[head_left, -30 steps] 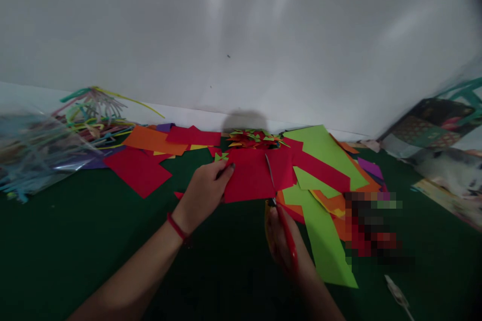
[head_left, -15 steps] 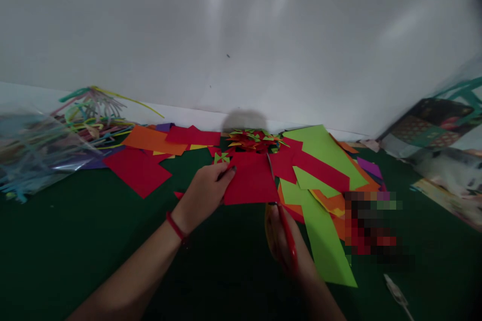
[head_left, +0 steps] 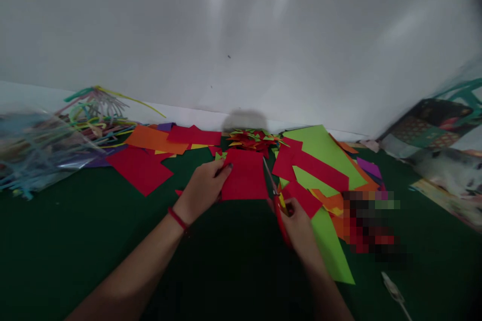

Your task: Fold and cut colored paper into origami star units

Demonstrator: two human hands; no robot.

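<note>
A red sheet of paper (head_left: pixel 245 175) is pinched at its left edge by my left hand (head_left: pixel 205 185), thumb on top. My right hand (head_left: pixel 297 220) is wrapped round scissors (head_left: pixel 277 200) with red and yellow handles. Their blades point up and away, just off the sheet's right edge, and look nearly closed. A separate red piece (head_left: pixel 303 198) lies to the right of the scissors, on top of green and orange paper. Behind the held sheet sits a heap of small red, green and orange cut pieces (head_left: pixel 252 139).
Red sheets (head_left: pixel 141 170) and an orange sheet (head_left: pixel 154 138) lie left. Light green paper (head_left: pixel 320 150) is at the right. A clear bag of pipe cleaners (head_left: pixel 48 145) stands far left. A white cable (head_left: pixel 393 288) lies front right. A pale wall (head_left: pixel 241 35) closes off the back.
The scissors have come away from the sheet's right edge, and the held sheet is narrower. A red piece now lies to the right, where green and orange paper showed before.
</note>
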